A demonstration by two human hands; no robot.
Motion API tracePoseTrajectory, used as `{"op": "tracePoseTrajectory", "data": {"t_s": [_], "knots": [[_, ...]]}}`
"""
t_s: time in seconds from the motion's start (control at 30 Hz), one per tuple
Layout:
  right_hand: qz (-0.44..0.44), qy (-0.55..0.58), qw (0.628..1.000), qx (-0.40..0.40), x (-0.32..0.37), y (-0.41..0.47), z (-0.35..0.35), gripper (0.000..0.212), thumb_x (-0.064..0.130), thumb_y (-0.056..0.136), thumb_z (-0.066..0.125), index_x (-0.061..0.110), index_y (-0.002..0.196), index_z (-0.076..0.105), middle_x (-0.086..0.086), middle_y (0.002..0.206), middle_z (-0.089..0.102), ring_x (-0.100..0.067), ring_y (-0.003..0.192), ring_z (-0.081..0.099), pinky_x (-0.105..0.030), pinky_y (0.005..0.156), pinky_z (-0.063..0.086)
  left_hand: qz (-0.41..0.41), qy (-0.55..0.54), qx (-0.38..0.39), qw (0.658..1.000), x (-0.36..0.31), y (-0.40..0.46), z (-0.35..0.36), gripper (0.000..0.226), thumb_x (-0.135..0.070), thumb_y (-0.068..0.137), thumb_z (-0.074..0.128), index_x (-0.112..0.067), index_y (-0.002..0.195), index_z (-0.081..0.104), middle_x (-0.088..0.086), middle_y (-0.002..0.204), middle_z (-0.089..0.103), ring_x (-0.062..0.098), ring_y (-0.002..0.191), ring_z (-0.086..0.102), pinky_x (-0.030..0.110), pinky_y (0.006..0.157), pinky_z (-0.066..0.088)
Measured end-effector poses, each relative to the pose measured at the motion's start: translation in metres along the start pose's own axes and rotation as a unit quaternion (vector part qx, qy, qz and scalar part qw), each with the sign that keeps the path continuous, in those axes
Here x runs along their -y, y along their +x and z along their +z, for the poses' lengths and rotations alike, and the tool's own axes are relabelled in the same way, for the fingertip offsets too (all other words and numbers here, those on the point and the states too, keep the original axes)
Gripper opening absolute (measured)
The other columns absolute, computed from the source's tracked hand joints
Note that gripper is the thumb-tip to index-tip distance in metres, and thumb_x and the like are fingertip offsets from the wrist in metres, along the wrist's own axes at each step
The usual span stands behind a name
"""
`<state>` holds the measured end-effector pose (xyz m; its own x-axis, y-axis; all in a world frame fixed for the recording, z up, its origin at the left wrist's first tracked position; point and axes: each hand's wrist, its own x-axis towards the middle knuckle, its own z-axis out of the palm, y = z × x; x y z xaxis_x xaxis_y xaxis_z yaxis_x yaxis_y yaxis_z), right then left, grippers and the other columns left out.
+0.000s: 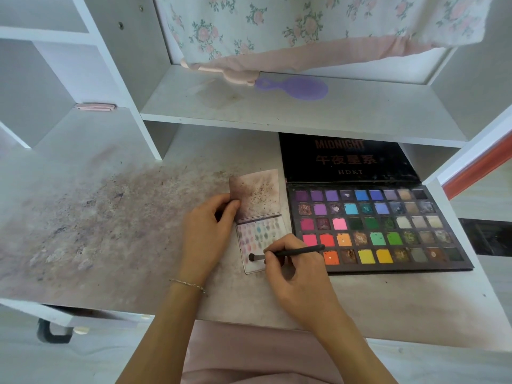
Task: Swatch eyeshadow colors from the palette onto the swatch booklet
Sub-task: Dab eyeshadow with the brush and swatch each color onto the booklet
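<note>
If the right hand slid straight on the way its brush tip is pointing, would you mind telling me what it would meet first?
The right hand points its thin black brush leftward across the small white swatch booklet. Going straight on, the tip would probably first reach the booklet's left edge, then the left hand holding it, though depth is uncertain.

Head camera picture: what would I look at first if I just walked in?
Probably the big open palette on the right of the desk, full of bright squares of colour. Next, the right hand touching a dark brush to the booklet beside it, while the left hand holds the booklet's edge. The desk to the left is smeared with purple-brown powder.
</note>
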<state>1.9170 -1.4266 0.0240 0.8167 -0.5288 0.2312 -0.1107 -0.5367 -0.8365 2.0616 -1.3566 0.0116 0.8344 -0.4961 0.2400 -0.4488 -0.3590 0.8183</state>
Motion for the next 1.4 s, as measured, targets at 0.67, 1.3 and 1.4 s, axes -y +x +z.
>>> {"op": "tracePoseTrajectory", "data": {"t_s": [0.67, 1.3, 1.4], "knots": [[-0.004, 0.061, 0.997, -0.048, -0.002, -0.002, -0.002, 0.012, 0.014, 0.080, 0.053, 0.025, 0.076, 0.052, 0.006, 0.070, 0.057, -0.007, 0.069, 0.056, -0.013, 0.059, 0.042, 0.002, 0.027, 0.003, 1.000, 0.001, 0.001, 0.001, 0.014, -0.022, 0.088, 0.057, -0.018, 0.092, 0.069, -0.015, 0.072, 0.062, -0.003, 0.068, 0.056, 0.006, 0.062, 0.040], [0.081, 0.004, 0.966, -0.245, -0.044, -0.025, -0.076, 0.017, 0.023, 0.088, 0.034, 0.033, 0.080, 0.045, 0.011, 0.074, 0.052, 0.011, 0.072, 0.053, -0.002, 0.060, 0.039, 0.000, 0.026, 0.012, 1.000, 0.000, 0.000, 0.000, 0.016, -0.020, 0.089, 0.055, -0.015, 0.097, 0.069, -0.010, 0.079, 0.063, -0.003, 0.071, 0.055, 0.009, 0.065, 0.040], [0.076, -0.012, 0.972, -0.221, -0.041, -0.024, -0.074, 0.019, 0.022, 0.087, 0.037, 0.034, 0.078, 0.047, 0.013, 0.070, 0.054, 0.014, 0.073, 0.054, 0.001, 0.059, 0.037, 0.002, 0.030, 0.011, 1.000, -0.001, 0.000, 0.000, 0.016, -0.019, 0.089, 0.055, -0.015, 0.098, 0.069, -0.009, 0.081, 0.064, 0.003, 0.071, 0.056, 0.013, 0.067, 0.041]]}}
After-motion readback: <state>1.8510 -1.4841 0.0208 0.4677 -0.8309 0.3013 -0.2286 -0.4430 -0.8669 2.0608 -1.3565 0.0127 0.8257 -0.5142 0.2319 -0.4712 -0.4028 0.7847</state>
